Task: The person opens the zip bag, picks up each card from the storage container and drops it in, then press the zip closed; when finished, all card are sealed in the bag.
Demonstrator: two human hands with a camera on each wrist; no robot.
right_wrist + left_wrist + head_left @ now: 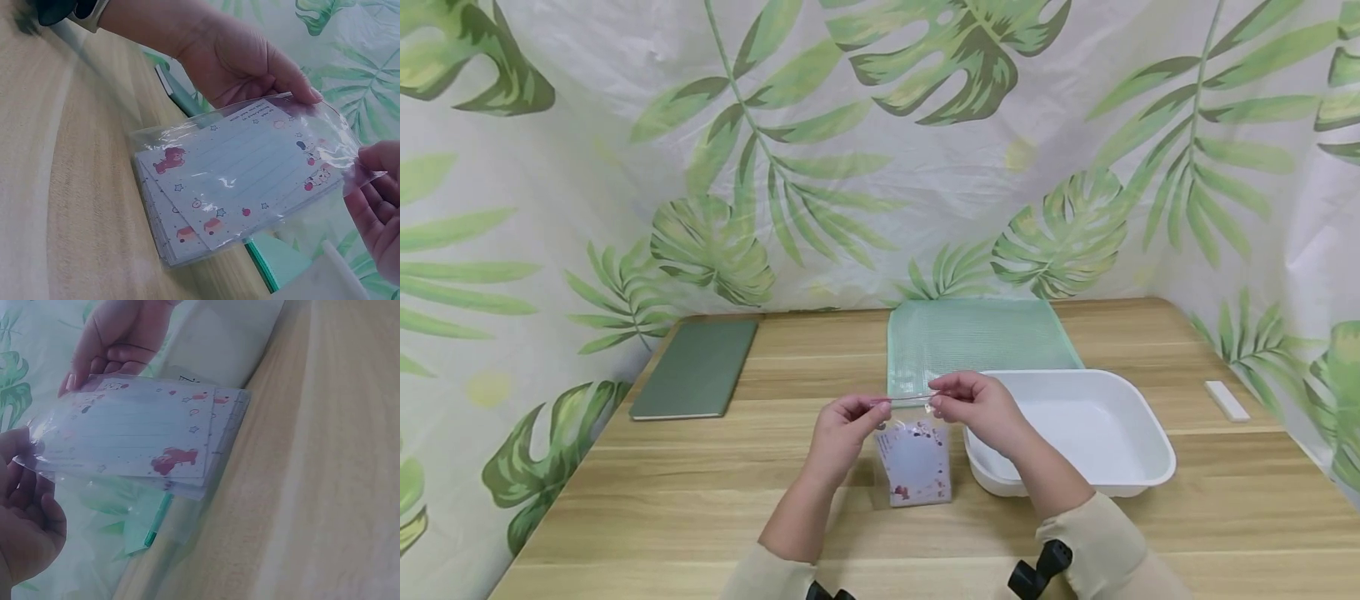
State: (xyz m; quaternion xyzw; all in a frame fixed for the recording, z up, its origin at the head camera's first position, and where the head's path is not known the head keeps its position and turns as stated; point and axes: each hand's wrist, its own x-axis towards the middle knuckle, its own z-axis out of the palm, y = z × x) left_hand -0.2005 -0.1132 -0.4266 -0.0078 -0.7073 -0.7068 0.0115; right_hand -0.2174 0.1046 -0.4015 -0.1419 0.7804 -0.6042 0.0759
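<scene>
A clear plastic bag (337, 134) hangs above the wooden table, its top edge stretched level between both hands. Inside it is a stack of pale note sheets (917, 467), ruled with lines and printed with small red figures, stars and fruit. My left hand (842, 437) pinches the bag's left top corner between thumb and fingers. At the other corner, my right hand (981, 408) grips the edge the same way. In the right wrist view the sheets are slightly fanned at the bag's lower end. Whether the bag's top is unsealed, I cannot tell.
Right of the bag stands a white plastic basin (1075, 425), partly under the right forearm. Behind lies a mint-green mesh pouch (985, 333). A dark green notebook (700, 367) lies at the left, a small white bar (1227, 401) near the right edge.
</scene>
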